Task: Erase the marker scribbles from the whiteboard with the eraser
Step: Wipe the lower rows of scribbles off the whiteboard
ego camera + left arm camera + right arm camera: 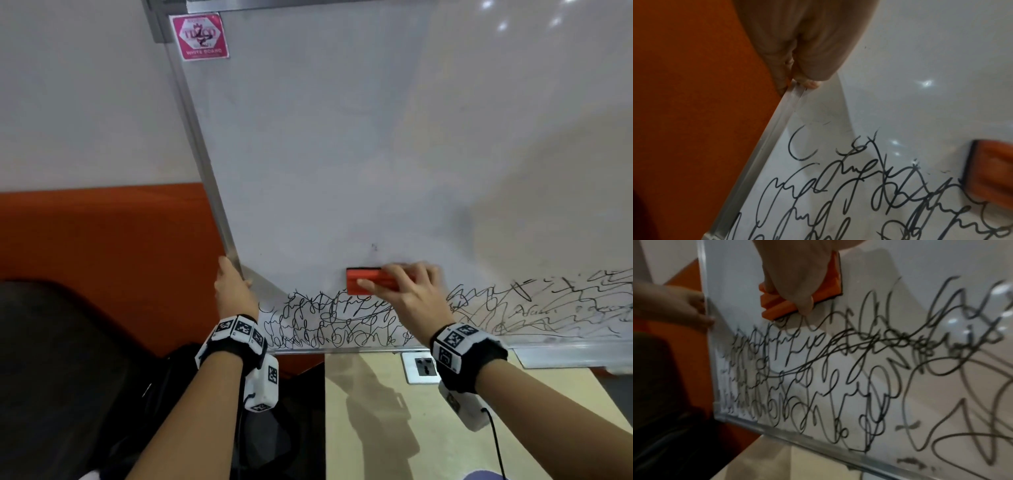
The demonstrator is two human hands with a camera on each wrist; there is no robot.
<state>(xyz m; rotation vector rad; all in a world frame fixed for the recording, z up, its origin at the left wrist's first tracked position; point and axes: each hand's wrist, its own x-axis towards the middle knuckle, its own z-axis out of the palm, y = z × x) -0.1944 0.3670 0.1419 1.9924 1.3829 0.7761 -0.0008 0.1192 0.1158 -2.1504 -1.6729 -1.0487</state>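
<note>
A large whiteboard (325, 154) with a metal frame stands upright before me. Its upper part is wiped; black marker scribbles (329, 325) fill a band along its bottom edge and run off to the right. My right hand (404, 287) grips an orange eraser (359, 281) and presses it flat on the board just above the scribbles (818, 361); the eraser (777, 305) shows its ridged back in the right wrist view. My left hand (233, 284) holds the board's left frame edge (795, 94), thumb on the front, fingers behind.
An orange wall panel (102, 257) lies behind the board's left side. Below the board are a beige tabletop (376, 428) with a socket plate (423, 368) and dark objects (68, 377) at the lower left. A pink label (200, 37) sits in the board's top left corner.
</note>
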